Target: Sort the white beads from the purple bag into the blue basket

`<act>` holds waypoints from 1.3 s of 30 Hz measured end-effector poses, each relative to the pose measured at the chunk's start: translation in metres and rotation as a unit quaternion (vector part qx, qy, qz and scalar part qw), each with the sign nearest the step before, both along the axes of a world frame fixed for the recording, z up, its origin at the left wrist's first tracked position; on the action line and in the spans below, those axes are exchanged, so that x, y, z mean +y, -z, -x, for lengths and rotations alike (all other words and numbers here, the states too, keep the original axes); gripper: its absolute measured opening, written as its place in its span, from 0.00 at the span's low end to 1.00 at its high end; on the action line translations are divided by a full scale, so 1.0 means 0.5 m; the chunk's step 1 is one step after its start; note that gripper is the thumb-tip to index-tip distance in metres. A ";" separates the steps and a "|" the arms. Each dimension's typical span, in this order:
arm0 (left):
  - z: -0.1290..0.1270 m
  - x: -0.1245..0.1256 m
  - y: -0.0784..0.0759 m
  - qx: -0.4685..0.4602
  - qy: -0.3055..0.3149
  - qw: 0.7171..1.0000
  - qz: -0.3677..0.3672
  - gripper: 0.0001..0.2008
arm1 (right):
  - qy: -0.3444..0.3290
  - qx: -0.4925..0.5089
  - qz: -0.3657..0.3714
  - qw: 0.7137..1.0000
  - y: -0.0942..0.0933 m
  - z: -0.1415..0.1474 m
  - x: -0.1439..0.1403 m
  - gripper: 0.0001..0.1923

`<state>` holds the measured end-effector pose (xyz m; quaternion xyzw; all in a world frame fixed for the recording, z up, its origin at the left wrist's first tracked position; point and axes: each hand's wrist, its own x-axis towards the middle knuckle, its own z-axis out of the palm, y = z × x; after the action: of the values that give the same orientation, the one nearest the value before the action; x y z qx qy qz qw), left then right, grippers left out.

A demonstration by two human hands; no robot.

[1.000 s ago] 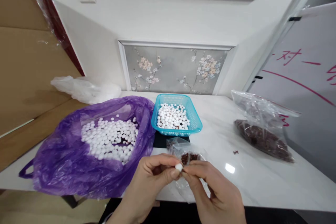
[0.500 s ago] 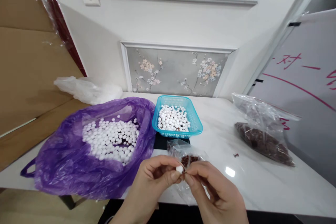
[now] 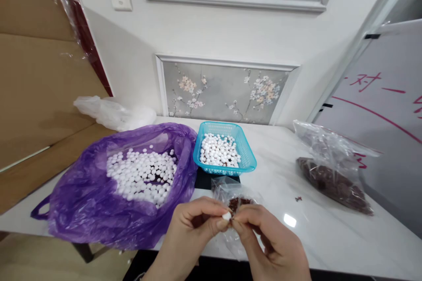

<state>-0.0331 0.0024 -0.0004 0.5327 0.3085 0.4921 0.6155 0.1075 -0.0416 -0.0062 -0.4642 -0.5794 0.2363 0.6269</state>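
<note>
My left hand [image 3: 187, 239] pinches a small white bead [image 3: 226, 216] between thumb and forefinger over the near table edge. My right hand [image 3: 273, 246] meets it fingertip to fingertip, pressing a tiny dark brown piece against the bead. Just behind my fingers lies a small clear bag [image 3: 234, 197] with dark brown bits in it. An open purple plastic bag [image 3: 82, 202] full of white beads lies to the left. A turquoise basket [image 3: 249, 158] with white beads stands behind my hands.
The white marble table [image 3: 296, 237] carries a larger clear bag of dark brown bits [image 3: 332, 180] at the right and one loose brown bit [image 3: 298, 199]. A crumpled white plastic bag [image 3: 112, 112] lies at the back left. A whiteboard with red writing [image 3: 389, 109] stands at the right.
My hands stay joined on the bead, with only slight finger movement. The view has shifted a little, so everything sits slightly lower and to the right.
</note>
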 end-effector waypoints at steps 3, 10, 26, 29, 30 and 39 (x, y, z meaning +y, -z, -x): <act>0.000 -0.001 -0.001 0.006 -0.010 1.000 -0.014 0.04 | 0.007 -0.015 -0.002 1.000 0.001 0.000 0.000 0.09; 0.003 0.003 0.005 0.028 -0.028 0.999 -0.036 0.04 | 0.009 -0.052 0.040 0.998 0.004 -0.004 0.004 0.09; -0.005 -0.008 0.013 -0.178 0.030 0.972 0.151 0.08 | 0.016 0.048 0.067 0.996 0.009 -0.049 -0.014 0.05; -0.012 -0.004 0.008 -0.154 0.006 0.977 0.148 0.06 | 0.005 0.034 0.059 0.998 0.009 -0.024 -0.016 0.07; -0.013 -0.003 0.007 -0.146 -0.001 0.978 0.151 0.06 | 0.001 0.025 0.056 0.998 0.010 -0.019 -0.016 0.07; -0.003 0.004 0.006 -0.142 -0.036 0.981 0.126 0.06 | 0.087 -0.141 0.069 0.984 0.039 -0.079 0.000 0.11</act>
<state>-0.0316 0.0045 -0.0034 0.3641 0.2969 0.5418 0.6969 0.1469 -0.0413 -0.0256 -0.5833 -0.6021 0.1525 0.5234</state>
